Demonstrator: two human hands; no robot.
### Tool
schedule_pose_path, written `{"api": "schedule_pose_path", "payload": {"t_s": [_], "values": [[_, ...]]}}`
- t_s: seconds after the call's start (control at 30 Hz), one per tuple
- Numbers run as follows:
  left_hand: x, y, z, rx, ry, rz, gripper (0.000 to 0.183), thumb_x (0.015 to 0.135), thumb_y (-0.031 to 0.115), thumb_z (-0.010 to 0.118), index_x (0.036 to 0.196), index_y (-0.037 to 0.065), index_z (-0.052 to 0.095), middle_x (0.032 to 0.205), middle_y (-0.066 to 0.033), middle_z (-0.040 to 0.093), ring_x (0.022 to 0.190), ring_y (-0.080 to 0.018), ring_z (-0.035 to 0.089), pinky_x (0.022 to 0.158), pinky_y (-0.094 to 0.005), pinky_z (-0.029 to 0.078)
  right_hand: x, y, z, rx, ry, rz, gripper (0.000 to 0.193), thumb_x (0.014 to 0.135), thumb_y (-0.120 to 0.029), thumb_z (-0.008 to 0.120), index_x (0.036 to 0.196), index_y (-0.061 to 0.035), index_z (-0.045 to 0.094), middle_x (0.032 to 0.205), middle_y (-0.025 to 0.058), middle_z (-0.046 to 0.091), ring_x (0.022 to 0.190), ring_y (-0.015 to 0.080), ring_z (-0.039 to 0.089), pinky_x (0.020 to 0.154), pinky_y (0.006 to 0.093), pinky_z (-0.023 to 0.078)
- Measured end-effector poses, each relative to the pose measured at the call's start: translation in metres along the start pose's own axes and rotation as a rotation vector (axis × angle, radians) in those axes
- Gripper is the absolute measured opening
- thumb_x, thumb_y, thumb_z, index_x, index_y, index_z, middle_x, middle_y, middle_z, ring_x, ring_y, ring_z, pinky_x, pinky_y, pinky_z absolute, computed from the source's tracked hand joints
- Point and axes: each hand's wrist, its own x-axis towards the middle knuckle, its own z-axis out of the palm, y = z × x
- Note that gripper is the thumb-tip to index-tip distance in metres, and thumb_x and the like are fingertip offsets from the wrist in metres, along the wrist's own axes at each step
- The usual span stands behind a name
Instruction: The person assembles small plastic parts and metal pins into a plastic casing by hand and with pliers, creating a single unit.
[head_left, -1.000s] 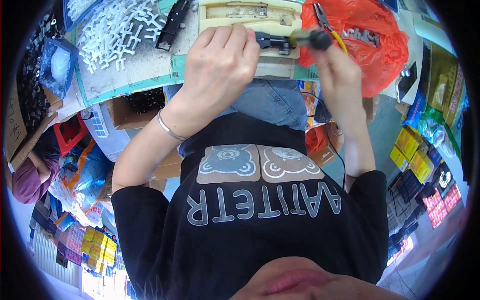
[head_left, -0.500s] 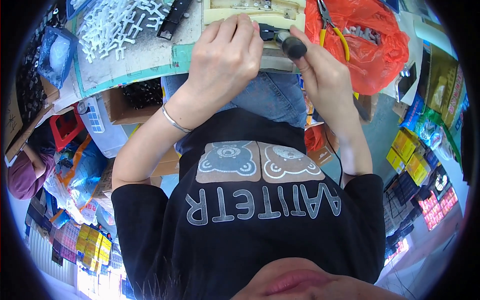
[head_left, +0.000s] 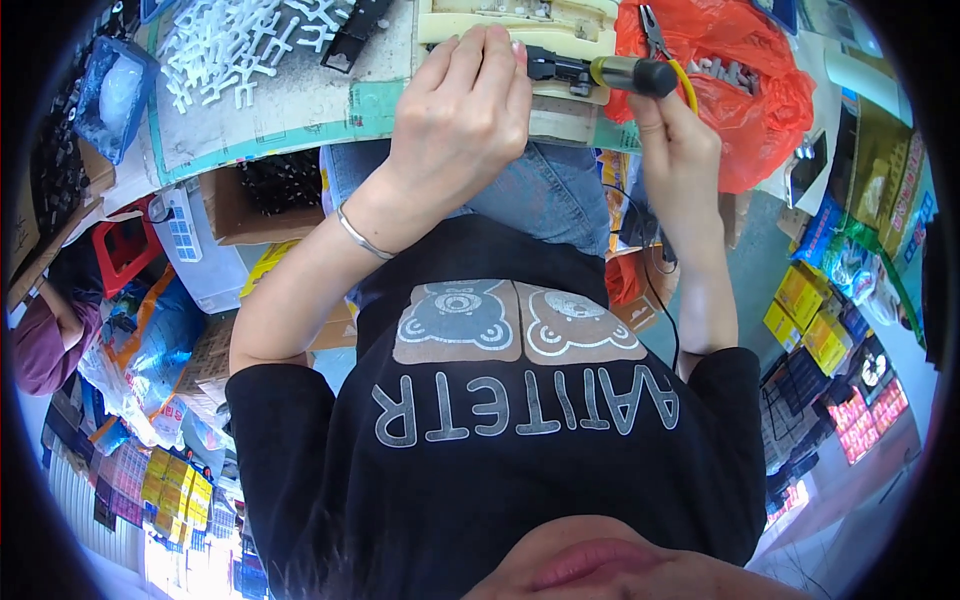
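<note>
My left hand [head_left: 465, 110] lies over a black plastic part [head_left: 560, 72], its fingers pressing on the part's left end. The part rests at the near edge of a cream fixture block [head_left: 470, 28] on the bench. My right hand [head_left: 683, 140] grips a small mallet with a black and amber head [head_left: 632, 76]. The mallet's amber end is next to the right end of the black part; I cannot tell whether they touch. Most of its handle is hidden by my hand.
White branched plastic pieces [head_left: 225, 50] are heaped at the left, beside a black strip [head_left: 350, 38] and a blue bin [head_left: 110, 100]. Pliers [head_left: 655, 35] lie on a red plastic bag [head_left: 765, 125] at the right. An open carton [head_left: 235, 210] stands under the bench; another person's arm [head_left: 62, 315] shows at far left.
The mallet head has moved right and slightly up, and has turned sideways, uncovering more of the black part. My right hand has shifted right; my left hand stays over the part.
</note>
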Motion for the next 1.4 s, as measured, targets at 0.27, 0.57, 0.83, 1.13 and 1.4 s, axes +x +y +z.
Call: {"api": "schedule_pose_path", "payload": {"t_s": [0.27,0.57,0.83,1.13,1.4], "values": [[0.000,-0.001,-0.001,-0.004,0.014,0.020,0.021,0.072,0.007,0.061,0.086,-0.007,0.065,0.092,-0.0194,0.062,0.090,-0.0286,0.061,0.081,-0.0354,0.050,0.006,-0.010,0.009,-0.003,-0.011,-0.217,0.021,0.088,-0.012,0.061,0.107,-0.0016,0.063,0.080,0.0148,0.064,0.068,0.0283,0.063,0.061,0.0327,0.050],[0.003,-0.002,0.002,-0.027,0.077,-0.006,0.020,0.071,0.008,0.061,0.086,-0.004,0.066,0.097,-0.0154,0.062,0.084,-0.0245,0.059,0.077,-0.0347,0.048,0.003,0.002,-0.005,0.048,0.090,-0.025,0.020,0.095,-0.019,0.053,0.099,-0.0025,0.063,0.065,0.0047,0.052,0.056,0.0133,0.046,0.051,0.0270,0.036],[-0.018,0.043,-0.011,-0.257,-0.105,-0.293,0.018,0.065,0.004,0.062,0.083,0.006,0.061,0.120,-0.0045,0.060,0.057,-0.0136,0.057,0.051,-0.0275,0.047,0.042,-0.028,0.008,0.117,0.076,-0.352,0.016,0.093,-0.014,0.055,0.099,0.0000,0.061,0.068,0.0082,0.058,0.060,0.0121,0.054,0.053,0.0265,0.041],[-0.035,0.046,0.004,-0.266,-0.024,-0.316,0.006,0.069,0.013,0.058,0.069,0.008,0.055,0.130,-0.0096,0.054,0.046,-0.0105,0.055,0.047,-0.0236,0.046,0.042,-0.039,0.025,-0.018,-0.060,-0.434,0.017,0.089,-0.016,0.058,0.100,-0.0043,0.063,0.074,0.0135,0.062,0.064,0.0314,0.060,0.054,0.0359,0.045],[-0.046,0.048,0.008,-0.304,-0.080,-0.324,0.005,0.070,0.013,0.057,0.070,0.008,0.057,0.126,-0.0072,0.056,0.047,-0.0114,0.055,0.046,-0.0252,0.045,0.043,-0.058,0.031,-0.130,-0.196,-0.513,0.025,0.090,-0.019,0.056,0.112,-0.0065,0.059,0.078,0.0137,0.064,0.068,0.0314,0.063,0.058,0.0391,0.049]]}}
